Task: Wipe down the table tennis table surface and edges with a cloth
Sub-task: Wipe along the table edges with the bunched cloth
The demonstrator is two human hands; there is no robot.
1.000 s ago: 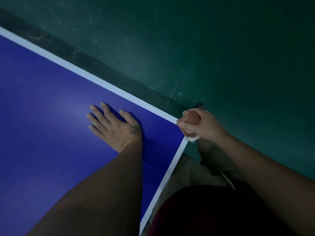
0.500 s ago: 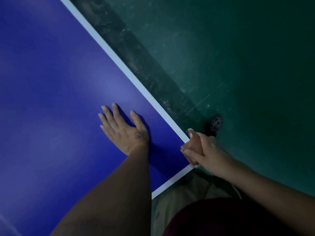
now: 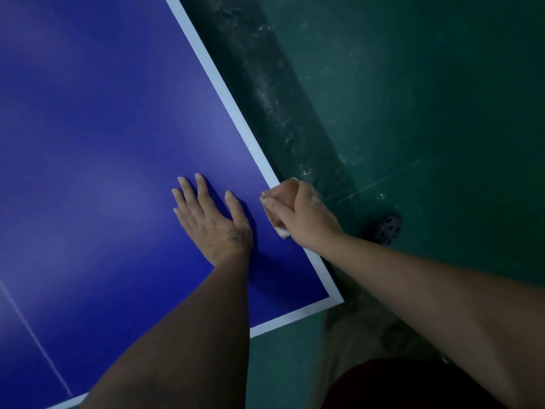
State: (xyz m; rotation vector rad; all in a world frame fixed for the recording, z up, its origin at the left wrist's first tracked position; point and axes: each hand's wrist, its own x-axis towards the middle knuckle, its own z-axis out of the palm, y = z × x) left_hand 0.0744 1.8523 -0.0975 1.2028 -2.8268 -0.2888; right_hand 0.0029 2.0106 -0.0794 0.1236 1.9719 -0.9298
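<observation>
1. My right grip [image 3: 303, 215] is closed round the cloth [image 3: 281, 202], a pale wad bunched in my fingers. It presses the cloth onto the white edge [image 3: 236, 113] on the right side of the tabletop [image 3: 103, 128].
2. A second ago this grip sat at the corner [image 3: 334, 299], and half a second ago it was just past it. Now it is well up the side from the corner.
3. I take that to mean the wipe has rounded the corner and is running along the side edge.
4. My left grip [image 3: 213, 221] has stayed flat on the blue, near the cloth. Its fingers are straight and spread and it holds nothing, so it is bracing me, I judge.
5. The stretch from the corner to the cloth is probably done. The edge beyond it runs on out of view and is still to do. I cannot tell how much of the blue has been wiped.
6. I can read no writing or brand. A small dark mark on the back of my left grip is too blurred to make out. My shoe [image 3: 387, 228] on the green floor [image 3: 442, 113] shows holes but no logo.
</observation>
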